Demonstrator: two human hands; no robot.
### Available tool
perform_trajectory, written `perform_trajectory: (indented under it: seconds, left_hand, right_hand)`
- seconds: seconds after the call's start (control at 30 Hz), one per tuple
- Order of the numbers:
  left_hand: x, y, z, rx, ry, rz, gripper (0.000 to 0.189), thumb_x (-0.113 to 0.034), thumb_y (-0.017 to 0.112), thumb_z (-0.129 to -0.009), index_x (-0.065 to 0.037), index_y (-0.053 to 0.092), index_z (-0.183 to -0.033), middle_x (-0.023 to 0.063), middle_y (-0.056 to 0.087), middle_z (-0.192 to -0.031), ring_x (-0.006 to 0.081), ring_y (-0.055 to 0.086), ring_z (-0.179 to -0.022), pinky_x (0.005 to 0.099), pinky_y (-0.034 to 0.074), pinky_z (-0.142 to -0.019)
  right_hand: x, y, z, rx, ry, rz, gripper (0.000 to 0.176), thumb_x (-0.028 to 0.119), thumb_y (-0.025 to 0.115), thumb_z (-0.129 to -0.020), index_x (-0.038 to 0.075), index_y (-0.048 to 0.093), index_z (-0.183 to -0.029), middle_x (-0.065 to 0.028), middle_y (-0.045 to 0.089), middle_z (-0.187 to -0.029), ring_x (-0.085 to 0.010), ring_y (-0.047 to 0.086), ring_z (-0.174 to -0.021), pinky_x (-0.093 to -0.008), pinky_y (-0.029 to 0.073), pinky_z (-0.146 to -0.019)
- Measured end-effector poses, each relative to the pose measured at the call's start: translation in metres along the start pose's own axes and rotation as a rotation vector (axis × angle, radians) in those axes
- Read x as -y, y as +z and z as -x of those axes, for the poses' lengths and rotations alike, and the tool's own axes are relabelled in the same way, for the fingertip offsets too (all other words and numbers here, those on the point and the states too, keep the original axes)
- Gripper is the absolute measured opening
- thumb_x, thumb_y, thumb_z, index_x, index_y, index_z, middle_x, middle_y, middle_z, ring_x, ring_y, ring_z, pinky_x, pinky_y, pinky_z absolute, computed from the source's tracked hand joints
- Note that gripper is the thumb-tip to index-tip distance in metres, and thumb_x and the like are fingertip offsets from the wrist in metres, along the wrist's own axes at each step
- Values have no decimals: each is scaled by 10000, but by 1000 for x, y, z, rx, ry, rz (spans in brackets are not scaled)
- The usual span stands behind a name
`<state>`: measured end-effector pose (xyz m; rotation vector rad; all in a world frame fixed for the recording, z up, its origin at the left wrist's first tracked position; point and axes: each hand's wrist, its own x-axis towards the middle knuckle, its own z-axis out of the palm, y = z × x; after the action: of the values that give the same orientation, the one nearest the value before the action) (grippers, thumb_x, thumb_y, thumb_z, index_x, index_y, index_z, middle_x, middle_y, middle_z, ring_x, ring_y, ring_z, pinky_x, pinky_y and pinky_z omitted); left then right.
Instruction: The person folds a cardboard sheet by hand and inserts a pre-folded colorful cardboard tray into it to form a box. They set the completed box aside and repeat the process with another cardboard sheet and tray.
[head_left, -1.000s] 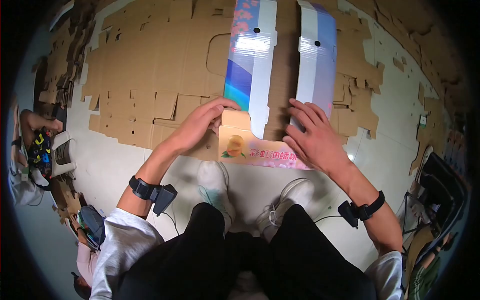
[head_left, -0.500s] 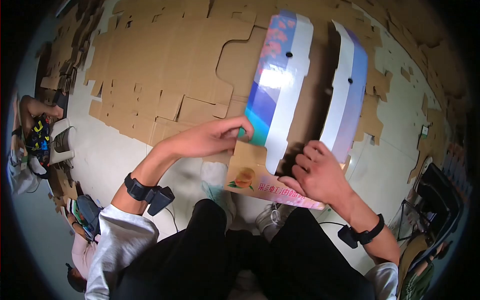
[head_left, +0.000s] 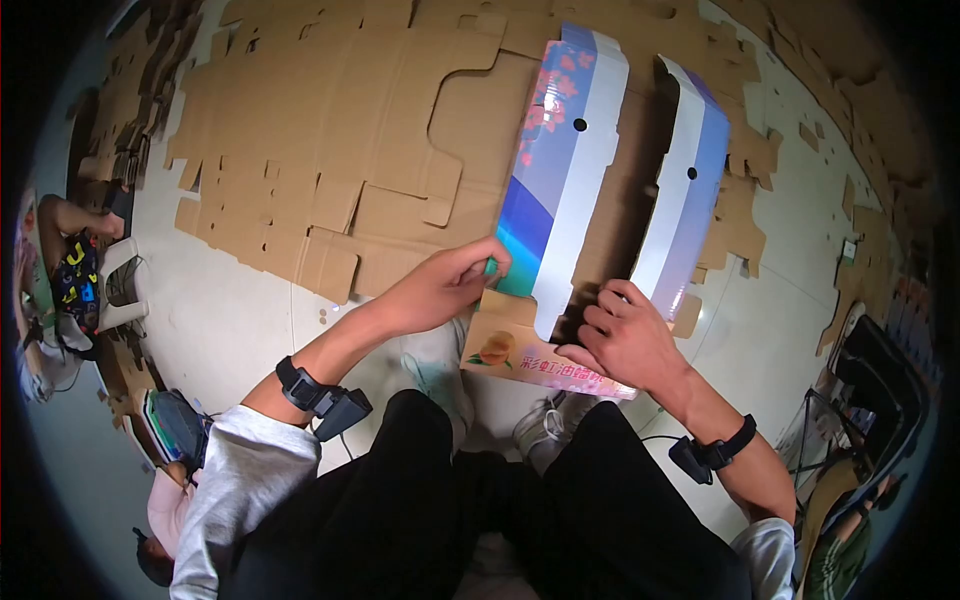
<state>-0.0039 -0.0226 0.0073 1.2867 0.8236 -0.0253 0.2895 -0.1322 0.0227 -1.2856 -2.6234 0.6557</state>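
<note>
A printed cardboard box (head_left: pixel 585 180) stands between my hands, blue and white with pink flowers, its top open along a long gap. Its near panel (head_left: pixel 550 362) is orange and pink with a peach picture and lettering. My left hand (head_left: pixel 455 283) grips the left side near the close corner, fingers curled round the edge. At the near right corner, my right hand (head_left: pixel 627 335) has its fingers bent over the edge of the opening, with the thumb along the near panel.
Flattened brown cardboard sheets (head_left: pixel 290 130) cover the floor beyond and left of the box. A person sits on a white chair (head_left: pixel 122 285) at the far left, another person is at the lower left, and a black chair (head_left: pixel 880 375) stands at the right.
The box's near edge has risen slightly in view and its far flaps have shifted a little. Both hands keep their hold; my left forearm has moved slightly to the right.
</note>
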Motion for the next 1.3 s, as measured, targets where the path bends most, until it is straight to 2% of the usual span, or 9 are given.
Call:
perform_trajectory:
  seconds: [0.1, 0.2, 0.3, 0.6, 0.7, 0.9, 1.03, 1.17, 1.3]
  left_hand:
    - [6, 7, -3, -64, 132, -32, 291, 113, 463, -1000, -99, 584, -1160, -18, 481, -922, 73, 406, -824, 248, 373, -753]
    - [3, 9, 1, -59, 39, 37, 280, 101, 460, -1011, -98, 599, -1150, -22, 534, -971, 67, 440, -834, 248, 386, -745]
    - [7, 6, 2, -33, -110, 217, 290, 99, 461, -1011, -87, 604, -1181, -19, 488, -942, 71, 441, -812, 254, 418, -749]
    - [-3, 3, 5, -25, -81, 337, 209, 22, 585, -1044, -119, 543, -1192, -51, 321, -868, 60, 380, -785, 247, 400, -698]
    - [-1, 3, 2, -5, -66, 82, 206, -49, 681, -1035, -115, 544, -1174, -61, 317, -839, 63, 356, -756, 251, 369, -678]
    - [-2, 2, -3, -39, 12, -113, 211, -159, 796, -984, -66, 607, -977, -29, 359, -752, 92, 360, -704, 288, 356, -647]
    - [-25, 5, 6, 119, 18, -282, 251, -188, 828, -938, -39, 632, -888, 31, 450, -766, 164, 455, -698, 343, 398, -646]
    - [-28, 8, 4, 142, 65, -427, 305, -229, 850, -896, -30, 619, -882, 75, 512, -794, 245, 533, -719, 396, 434, -663]
    - [-31, 9, -2, 58, 148, -564, 412, -289, 863, -869, -27, 547, -854, 110, 533, -798, 299, 561, -753, 432, 454, -687]
  right_hand:
    - [-1, 2, -1, -2, 0, -3, 426, 421, 770, -927, 86, 748, -666, -19, 626, -724, -201, 608, -877, -348, 498, -1005]
    - [-1, 2, 0, 16, -1, -4, 431, 419, 760, -938, 86, 749, -665, -20, 624, -724, -201, 603, -870, -352, 499, -1008]
    - [-2, 1, -2, 22, 8, -9, 434, 416, 753, -947, 85, 747, -667, -22, 619, -716, -203, 601, -866, -353, 501, -1006]
    - [-5, 4, 2, -28, 16, -29, 425, 406, 751, -949, 80, 739, -675, -20, 607, -697, -202, 600, -869, -339, 501, -1005]
    - [-4, 7, 4, -47, 9, -31, 416, 395, 754, -947, 82, 736, -672, -15, 610, -701, -202, 604, -881, -336, 502, -1008]
    - [10, -3, 7, -10, -100, -107, 399, 382, 764, -935, 90, 734, -666, -7, 622, -724, -202, 611, -911, -327, 506, -1002]
    - [28, 12, 27, -40, -113, -209, 392, 364, 781, -911, 97, 714, -631, 0, 601, -706, -203, 605, -916, -327, 515, -983]
    - [21, -2, 28, 52, -111, -287, 221, 236, 853, -840, 81, 704, -788, -55, 620, -899, -261, 605, -927, -380, 534, -873]
    - [-27, -17, 12, -362, 215, -84, 232, 169, 812, -861, 61, 675, -1015, -142, 646, -1075, -351, 606, -991, -447, 530, -842]
